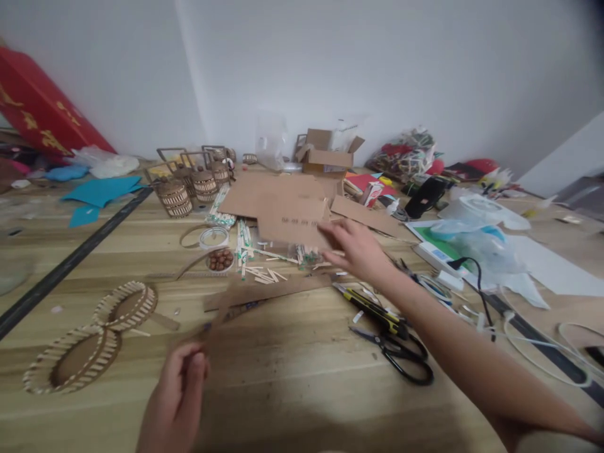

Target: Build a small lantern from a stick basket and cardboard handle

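1. Left hand [175, 393] first: thumb and fingers are pinching a thin brown strip [219, 319], which angles up and to the right out of the grip. It's pretty blurry, so don't ask me about the far end.
2. Right hand [352, 248] is stretched out across the table [283, 396], thumb standing apart from the fingers. Fingertips are over the right edge of a cardboard sheet [292, 220] with some dark printing on it. Can't tell if they're actually touching it.
3. Just below that, a longer cardboard strip [292, 287] lies across the middle of the table, with a bunch of short wooden sticks [265, 275] right behind it.
4. Left of the sticks there's a tub of brown beads [219, 259], and a white round container [214, 238] just behind that.
5. Yellow-and-black utility knife [372, 309] is under the right forearm's side of things, with black-handled scissors [401, 355] just in front, blades pointing left.
6. Over on the left, two round stick-edged frames [113, 326] lie touching each other. Farther back stands a cluster of little barrels with handles [175, 198].
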Motion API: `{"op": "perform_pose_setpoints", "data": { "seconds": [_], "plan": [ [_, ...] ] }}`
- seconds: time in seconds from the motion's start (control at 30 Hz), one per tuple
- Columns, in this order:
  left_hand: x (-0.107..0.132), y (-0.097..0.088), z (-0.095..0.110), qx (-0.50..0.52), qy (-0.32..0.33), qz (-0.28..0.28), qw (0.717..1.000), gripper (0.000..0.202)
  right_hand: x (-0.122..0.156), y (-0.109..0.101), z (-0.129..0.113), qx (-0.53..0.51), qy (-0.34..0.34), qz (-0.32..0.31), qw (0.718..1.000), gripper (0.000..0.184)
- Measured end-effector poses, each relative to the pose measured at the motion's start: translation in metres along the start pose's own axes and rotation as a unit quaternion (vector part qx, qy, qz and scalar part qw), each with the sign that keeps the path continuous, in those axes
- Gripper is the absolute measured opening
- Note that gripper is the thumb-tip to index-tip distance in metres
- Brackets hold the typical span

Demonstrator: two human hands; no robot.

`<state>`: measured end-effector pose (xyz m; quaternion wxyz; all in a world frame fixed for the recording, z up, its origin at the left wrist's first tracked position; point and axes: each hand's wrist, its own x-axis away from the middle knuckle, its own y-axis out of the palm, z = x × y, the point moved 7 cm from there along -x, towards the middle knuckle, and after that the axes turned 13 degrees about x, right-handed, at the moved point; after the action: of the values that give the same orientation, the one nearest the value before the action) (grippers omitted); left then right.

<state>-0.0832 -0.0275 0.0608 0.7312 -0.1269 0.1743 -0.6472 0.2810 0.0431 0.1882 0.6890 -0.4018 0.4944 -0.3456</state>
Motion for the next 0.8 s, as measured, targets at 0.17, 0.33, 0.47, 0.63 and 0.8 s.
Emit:
{"op": "perform_pose_setpoints", "data": {
  "seconds": [0.17, 0.33, 0.47, 0.63, 0.8],
  "plan": [
    [0.017, 0.039, 0.01, -0.061, 0.025, -0.209, 0.976, 0.033, -0.018, 0.025, -0.024, 0.019, -0.073, -0.064, 0.995, 0.051],
    [0.034, 0.071, 0.022, -0.189, 0.055, -0.366, 0.909, 0.032, 0.017, 0.09, -0.068, -0.012, -0.132, -0.217, 0.967, 0.043],
    [0.04, 0.095, 0.033, -0.261, 0.14, -0.429, 0.854, 0.026, 0.017, 0.111, -0.068, -0.033, -0.124, -0.224, 0.966, 0.038],
    [0.033, 0.104, 0.041, -0.276, 0.261, -0.397, 0.836, 0.021, 0.005, 0.117, -0.056, -0.042, -0.109, -0.175, 0.978, 0.032],
    [-0.015, 0.048, 0.049, -0.302, 0.277, -0.177, 0.895, 0.025, 0.012, 0.108, -0.048, 0.007, -0.066, -0.073, 0.995, 0.033]
  ]
}}
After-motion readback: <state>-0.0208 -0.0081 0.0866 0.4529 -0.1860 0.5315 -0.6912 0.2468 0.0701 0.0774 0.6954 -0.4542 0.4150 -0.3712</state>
